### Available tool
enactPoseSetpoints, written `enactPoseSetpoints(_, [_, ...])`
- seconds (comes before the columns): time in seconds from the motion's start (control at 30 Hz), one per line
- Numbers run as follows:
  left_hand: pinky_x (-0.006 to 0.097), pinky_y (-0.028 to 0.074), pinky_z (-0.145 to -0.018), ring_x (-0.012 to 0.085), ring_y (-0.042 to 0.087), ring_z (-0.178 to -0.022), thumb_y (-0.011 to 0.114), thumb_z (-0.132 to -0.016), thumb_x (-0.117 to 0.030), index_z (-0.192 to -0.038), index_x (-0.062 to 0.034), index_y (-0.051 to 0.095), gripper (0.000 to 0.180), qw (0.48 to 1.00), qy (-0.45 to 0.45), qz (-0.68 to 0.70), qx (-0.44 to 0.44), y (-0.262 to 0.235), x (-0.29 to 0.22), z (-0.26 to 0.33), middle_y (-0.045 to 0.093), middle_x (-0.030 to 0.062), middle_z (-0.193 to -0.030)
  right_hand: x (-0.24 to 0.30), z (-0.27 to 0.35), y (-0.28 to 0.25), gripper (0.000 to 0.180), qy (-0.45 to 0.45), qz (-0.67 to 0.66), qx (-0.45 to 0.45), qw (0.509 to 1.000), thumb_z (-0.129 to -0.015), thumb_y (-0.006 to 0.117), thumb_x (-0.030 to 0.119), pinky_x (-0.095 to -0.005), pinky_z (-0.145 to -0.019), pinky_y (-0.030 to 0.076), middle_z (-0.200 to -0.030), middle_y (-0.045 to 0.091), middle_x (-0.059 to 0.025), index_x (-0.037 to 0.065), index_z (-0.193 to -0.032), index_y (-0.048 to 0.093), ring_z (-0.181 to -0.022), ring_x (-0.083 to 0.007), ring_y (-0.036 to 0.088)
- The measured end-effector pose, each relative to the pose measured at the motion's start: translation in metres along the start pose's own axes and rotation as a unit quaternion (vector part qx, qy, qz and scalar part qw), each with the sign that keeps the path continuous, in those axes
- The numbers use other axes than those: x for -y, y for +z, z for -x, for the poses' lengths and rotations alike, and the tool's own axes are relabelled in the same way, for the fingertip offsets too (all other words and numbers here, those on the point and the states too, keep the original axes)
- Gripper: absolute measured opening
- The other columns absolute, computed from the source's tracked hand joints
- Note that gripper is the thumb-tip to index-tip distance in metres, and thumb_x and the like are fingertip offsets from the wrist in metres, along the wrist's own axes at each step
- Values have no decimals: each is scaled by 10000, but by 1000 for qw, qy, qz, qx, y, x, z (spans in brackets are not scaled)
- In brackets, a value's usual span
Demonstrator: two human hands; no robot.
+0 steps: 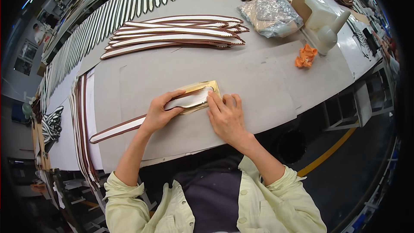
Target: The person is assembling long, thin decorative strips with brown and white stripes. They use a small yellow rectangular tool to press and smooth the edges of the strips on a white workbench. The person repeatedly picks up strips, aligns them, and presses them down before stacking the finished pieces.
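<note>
A long white strap with brown edging [129, 126] is being pressed flat on the grey tabletop [258, 82], its long axis running from near left up to far right, where its scalloped tip is being laid over a small brass-coloured plate [206, 89]. The left hand [158, 114] is being rested across the strap just left of the plate, its fingers [172, 96] curled lightly over the strap rather than clenched, while the right hand [226, 116] is being held flat, its fingers extended and pressed on the tip and the plate's right end. More straps of the same kind [177, 34] are lying piled well beyond, at the far side.
</note>
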State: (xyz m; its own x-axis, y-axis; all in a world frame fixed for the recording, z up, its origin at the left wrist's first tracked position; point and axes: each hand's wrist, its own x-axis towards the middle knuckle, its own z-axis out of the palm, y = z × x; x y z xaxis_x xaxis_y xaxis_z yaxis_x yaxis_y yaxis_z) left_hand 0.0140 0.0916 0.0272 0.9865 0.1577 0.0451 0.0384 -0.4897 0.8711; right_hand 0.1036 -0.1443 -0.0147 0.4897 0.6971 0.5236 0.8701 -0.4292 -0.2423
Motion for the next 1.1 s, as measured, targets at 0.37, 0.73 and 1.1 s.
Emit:
enactPoseSetpoints(0.37, [397,467,-904,275,527,-1090,775,-855,-32,-1361,-111,693,519,913,162,-371,-39,3,12,9,596,80,-1151,0,0,-1,454,3,-4,-1,1000,-868,724,143,-521,-1063,371,-1384,613,-133,-39,-1272,628,-1093,-297,559])
enactPoseSetpoints(0.73, [374,493,-974,269,553,-1156,686,-907,56,-1333,-104,721,457,982,100,-153,-47,-5,31,23,625,93,-1196,1,1,4,422,6,4,-5,1000,-881,697,125,-515,-1059,374,-1369,618,-126,-34,-1266,632,-1077,-304,556])
enactPoseSetpoints(1.1, [385,545,-940,299,612,-1125,681,-806,43,-1280,-54,735,488,868,199,-435,-132,6,29,36,686,81,-1168,-8,-10,0,332,18,-66,-21,997,-860,693,55,-447,-998,396,-1258,663,-68,-12,-1185,671,-991,-275,559])
